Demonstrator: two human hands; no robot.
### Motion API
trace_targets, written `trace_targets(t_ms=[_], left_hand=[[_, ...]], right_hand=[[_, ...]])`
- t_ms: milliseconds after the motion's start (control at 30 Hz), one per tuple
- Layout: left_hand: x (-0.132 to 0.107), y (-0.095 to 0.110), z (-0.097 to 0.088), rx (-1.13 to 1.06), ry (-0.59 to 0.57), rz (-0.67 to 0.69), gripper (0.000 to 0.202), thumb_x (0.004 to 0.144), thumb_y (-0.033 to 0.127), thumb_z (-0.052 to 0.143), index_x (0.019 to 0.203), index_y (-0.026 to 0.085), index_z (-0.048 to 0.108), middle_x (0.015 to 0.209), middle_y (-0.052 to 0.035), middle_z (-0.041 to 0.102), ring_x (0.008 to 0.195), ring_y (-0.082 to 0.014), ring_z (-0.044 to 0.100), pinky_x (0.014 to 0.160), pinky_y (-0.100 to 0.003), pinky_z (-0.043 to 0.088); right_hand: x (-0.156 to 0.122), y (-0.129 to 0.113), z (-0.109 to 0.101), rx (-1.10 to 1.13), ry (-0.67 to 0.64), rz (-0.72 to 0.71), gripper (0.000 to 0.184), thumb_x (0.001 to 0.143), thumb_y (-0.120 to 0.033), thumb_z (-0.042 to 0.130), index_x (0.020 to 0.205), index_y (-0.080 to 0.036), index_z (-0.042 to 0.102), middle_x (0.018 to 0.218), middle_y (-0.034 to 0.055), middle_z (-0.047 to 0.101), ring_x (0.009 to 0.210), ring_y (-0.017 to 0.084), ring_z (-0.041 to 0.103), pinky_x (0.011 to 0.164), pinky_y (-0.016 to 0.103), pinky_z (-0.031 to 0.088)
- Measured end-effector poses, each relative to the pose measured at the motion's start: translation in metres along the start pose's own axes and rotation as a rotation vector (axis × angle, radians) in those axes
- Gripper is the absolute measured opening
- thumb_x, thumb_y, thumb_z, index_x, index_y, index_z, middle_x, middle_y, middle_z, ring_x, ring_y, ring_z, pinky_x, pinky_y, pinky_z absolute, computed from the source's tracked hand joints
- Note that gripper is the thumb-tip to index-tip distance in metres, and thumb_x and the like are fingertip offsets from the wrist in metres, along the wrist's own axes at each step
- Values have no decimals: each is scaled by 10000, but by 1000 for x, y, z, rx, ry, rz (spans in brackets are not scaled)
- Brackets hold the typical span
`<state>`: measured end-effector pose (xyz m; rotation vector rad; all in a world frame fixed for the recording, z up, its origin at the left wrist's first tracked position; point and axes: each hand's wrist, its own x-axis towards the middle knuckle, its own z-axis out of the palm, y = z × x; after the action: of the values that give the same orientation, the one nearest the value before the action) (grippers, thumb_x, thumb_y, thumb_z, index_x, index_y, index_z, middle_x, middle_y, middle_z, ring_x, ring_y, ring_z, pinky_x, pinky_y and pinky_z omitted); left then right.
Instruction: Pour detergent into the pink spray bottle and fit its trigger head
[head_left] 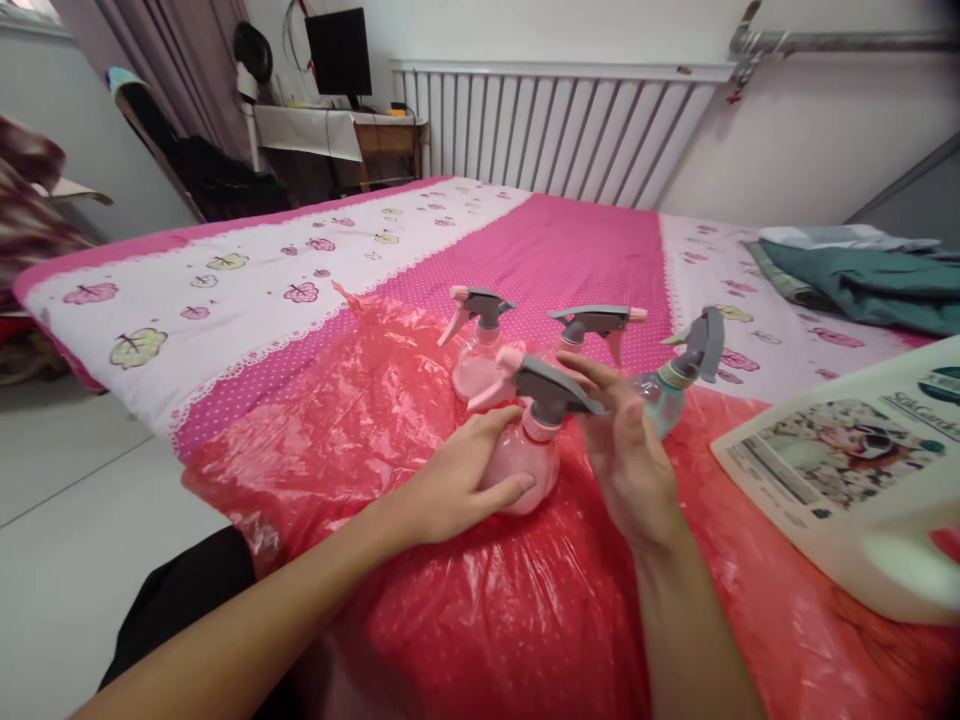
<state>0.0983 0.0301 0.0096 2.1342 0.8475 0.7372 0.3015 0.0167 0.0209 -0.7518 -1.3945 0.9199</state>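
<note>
Head view: a red plastic sheet (360,430) covers the bed (225,290). Two pink sprayers (474,365) and a green sprayer (664,395) stand just behind the hands, and a white jug (847,470) lies to the right. The left hand (457,480) has its fingers wrapped around the belly of the nearest spray bottle (525,455). The right hand (630,460) has its fingers loosely spread, touching the bottle's grey head. I cannot tell what the bottles contain.

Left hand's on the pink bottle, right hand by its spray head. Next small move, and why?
Probably close the right hand around the gray spray head. The left hand cups the pink bottle upright on the red plastic sheet, while the right fingers are spread open at the head's rear, gripping nothing.
</note>
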Motion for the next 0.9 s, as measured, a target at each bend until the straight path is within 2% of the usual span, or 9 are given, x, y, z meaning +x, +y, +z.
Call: trace_targets(t_ms=[100, 167, 267, 400, 500, 567, 667, 800, 900], left_hand=[[1, 3, -2, -55, -22, 48, 635, 1031, 434, 610, 1611, 298, 389, 1668, -113, 470, 1534, -374, 448, 1269, -596, 352], [1, 3, -2, -110, -19, 53, 662, 1022, 424, 625, 1622, 319, 367, 1674, -105, 461, 1525, -368, 461, 1256, -599, 368], [0, 0, 0, -122, 1, -7, 721, 973, 440, 686, 1602, 273, 378, 1643, -151, 481, 1478, -391, 500, 1223, -637, 394], [-1, -2, 0, -120, -8, -29, 716, 962, 473, 692, 1575, 240, 404, 1630, -168, 493, 1461, -400, 504, 1212, -645, 409], [-1, -1, 0, -112, -5, -26, 707, 980, 477, 676, 1583, 243, 393, 1630, -164, 495, 1464, -379, 510, 1225, -629, 405], [-1, -1, 0, -103, -5, -15, 691, 995, 486, 654, 1584, 235, 394, 1634, -170, 490, 1480, -380, 496, 1238, -627, 389], [-1, -1, 0, -74, 9, -3, 671, 1008, 469, 639, 1580, 227, 386, 1631, -177, 491, 1479, -376, 497, 1240, -618, 382], [-1, -1, 0, -39, -1, -11, 628, 1008, 421, 644, 1554, 227, 402, 1609, -166, 512, 1452, -354, 525, 1233, -594, 397], [-1, 0, 0, -20, -9, -36, 652, 1007, 439, 639, 1567, 226, 382, 1624, -169, 496, 1481, -366, 499, 1245, -608, 381]], right_hand=[[-1, -2, 0, 41, -137, 6, 663, 971, -781, 564, 1505, -388, 538, 1301, 55, 667, 1259, 275, 631, 1148, 517, 492], [0, -2, 1, 47, -188, -2, 829, 864, -777, 724, 1557, -430, 431, 1256, 51, 678, 1238, 285, 642, 1106, 522, 533], [1, -1, 2, -18, -221, -20, 1033, 743, -752, 852, 1589, -488, 322, 1408, 66, 589, 1311, 313, 599, 1103, 559, 546], [0, 1, 3, -136, -266, -40, 1250, 617, -778, 910, 1635, -542, 225, 1559, 58, 438, 1452, 350, 485, 1175, 603, 484], [-2, 0, 3, -226, -293, -34, 1331, 640, -638, 970, 1672, -532, 137, 1584, 64, 399, 1483, 332, 451, 1199, 570, 466], [-2, 0, 1, -255, -277, -48, 1248, 717, -506, 957, 1675, -517, 158, 1571, 66, 404, 1464, 309, 463, 1223, 567, 437], [0, -2, -4, -224, -189, -107, 997, 824, -417, 870, 1634, -507, 297, 1495, 48, 459, 1409, 278, 496, 1245, 579, 401], [3, -4, -12, -192, 13, -110, 561, 935, -363, 763, 1451, -400, 545, 1273, 44, 576, 1214, 213, 603, 1114, 467, 536], [7, -1, -14, -202, 185, -119, 479, 957, -374, 738, 1398, -349, 552, 1223, 52, 579, 1157, 202, 625, 1088, 458, 547]])
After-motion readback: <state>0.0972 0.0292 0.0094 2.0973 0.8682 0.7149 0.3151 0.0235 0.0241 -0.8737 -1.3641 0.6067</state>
